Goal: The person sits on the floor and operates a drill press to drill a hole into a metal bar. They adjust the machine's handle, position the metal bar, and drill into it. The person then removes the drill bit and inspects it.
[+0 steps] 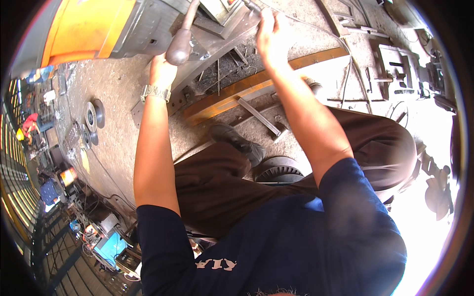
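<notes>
My left hand (163,74), with a metal-band watch (156,92) at its wrist, reaches to the side of a grey metal machine part at the top. A lever's dark ball knob (178,48) stands in front of that hand, and its fingers are mostly hidden. Farther right, my right hand (272,37) is closed at the end of a grey steel plate (239,30). Its fingers are bent next to a thin dark rod-like piece (252,6); what they grip is too small and bright to make out.
An orange and grey machine (89,29) fills the upper left. Under my arms lie a rusty steel beam (227,104) and a short metal bar (259,116). Cables (349,64) cross the right floor. Discs (91,117) lie at left; farther off, a person in red (30,123) bends down.
</notes>
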A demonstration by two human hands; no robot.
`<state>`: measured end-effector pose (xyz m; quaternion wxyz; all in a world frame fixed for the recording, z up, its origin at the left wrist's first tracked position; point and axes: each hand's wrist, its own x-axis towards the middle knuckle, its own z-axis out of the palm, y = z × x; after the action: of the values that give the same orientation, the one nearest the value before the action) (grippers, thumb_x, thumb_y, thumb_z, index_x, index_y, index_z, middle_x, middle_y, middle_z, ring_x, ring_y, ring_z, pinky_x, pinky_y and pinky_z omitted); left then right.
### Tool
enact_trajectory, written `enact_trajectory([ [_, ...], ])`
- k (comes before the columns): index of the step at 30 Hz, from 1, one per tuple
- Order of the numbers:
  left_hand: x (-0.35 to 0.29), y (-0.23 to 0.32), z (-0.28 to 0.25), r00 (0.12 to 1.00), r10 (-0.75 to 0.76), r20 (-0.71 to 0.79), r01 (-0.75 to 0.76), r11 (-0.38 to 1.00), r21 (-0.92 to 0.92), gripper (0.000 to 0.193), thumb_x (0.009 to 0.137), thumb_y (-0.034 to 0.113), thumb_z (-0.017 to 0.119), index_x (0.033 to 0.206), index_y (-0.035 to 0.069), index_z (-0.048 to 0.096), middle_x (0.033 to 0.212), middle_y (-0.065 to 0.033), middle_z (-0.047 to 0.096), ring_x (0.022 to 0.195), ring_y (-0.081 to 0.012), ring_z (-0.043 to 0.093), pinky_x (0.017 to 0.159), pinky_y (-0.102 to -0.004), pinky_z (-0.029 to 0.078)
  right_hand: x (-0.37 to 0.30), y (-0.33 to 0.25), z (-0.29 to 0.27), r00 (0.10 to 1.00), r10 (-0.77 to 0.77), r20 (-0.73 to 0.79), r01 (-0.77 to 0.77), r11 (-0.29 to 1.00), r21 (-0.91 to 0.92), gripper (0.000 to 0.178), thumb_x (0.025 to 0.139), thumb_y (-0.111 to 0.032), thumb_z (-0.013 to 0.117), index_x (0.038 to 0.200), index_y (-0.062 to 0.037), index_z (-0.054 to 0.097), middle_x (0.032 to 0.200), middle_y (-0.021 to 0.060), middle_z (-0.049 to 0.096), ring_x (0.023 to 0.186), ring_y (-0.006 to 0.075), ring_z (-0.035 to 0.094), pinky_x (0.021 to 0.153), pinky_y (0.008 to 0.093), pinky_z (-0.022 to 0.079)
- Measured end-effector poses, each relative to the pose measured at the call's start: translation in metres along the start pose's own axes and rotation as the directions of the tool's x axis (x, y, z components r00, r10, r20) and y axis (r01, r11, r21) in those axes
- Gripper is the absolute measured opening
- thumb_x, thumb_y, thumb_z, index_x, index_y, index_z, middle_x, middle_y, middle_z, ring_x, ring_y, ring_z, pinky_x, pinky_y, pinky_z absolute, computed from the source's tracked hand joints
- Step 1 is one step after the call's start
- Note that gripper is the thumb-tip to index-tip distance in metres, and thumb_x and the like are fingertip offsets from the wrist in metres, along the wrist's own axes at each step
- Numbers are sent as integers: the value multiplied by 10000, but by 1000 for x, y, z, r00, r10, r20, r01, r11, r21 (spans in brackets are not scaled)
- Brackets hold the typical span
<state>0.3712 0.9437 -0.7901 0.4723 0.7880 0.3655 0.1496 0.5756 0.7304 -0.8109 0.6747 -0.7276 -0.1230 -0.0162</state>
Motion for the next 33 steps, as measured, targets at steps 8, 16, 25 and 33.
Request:
enact_trajectory([
  [8, -17, 5, 10, 981, -183, -68, 155, 942, -299, 402, 919, 37, 742, 1290, -37, 606, 1209, -116, 671, 1084, -205, 668, 923, -360, 577, -63, -10, 68, 605, 524, 599, -730, 666, 155, 242, 1016, -162, 623, 964, 68, 682, 749, 97, 685, 570, 147, 620, 535, 297, 497],
  [16, -16, 2, -1, 979, -191, -75, 155, 928, -340, 345, 960, -1, 662, 1291, -71, 596, 1250, -138, 664, 1079, -206, 670, 924, -334, 578, -64, -8, 119, 523, 561, 641, -832, 499, 242, 235, 1019, -136, 593, 889, 39, 679, 704, 106, 668, 508, 169, 605, 432, 306, 476],
  [25, -16, -11, -22, 991, -132, -33, 115, 943, -311, 361, 964, 161, 736, 1242, -53, 646, 1194, -103, 702, 1039, -163, 676, 891, -314, 565, -75, -1, 145, 477, 635, 608, -796, 606, -8, 229, 974, -89, 584, 798, 39, 653, 638, 147, 658, 469, 204, 630, 368, 322, 468],
  [33, -16, -15, -28, 995, -40, -87, 2, 919, -395, 319, 935, 195, 775, 1175, 2, 690, 1101, -56, 729, 976, -128, 666, 898, -295, 530, -57, -34, 155, 445, 649, 617, -389, 761, -519, 167, 1012, -174, 564, 958, -48, 660, 768, 46, 688, 649, 176, 652, 546, 323, 508],
])
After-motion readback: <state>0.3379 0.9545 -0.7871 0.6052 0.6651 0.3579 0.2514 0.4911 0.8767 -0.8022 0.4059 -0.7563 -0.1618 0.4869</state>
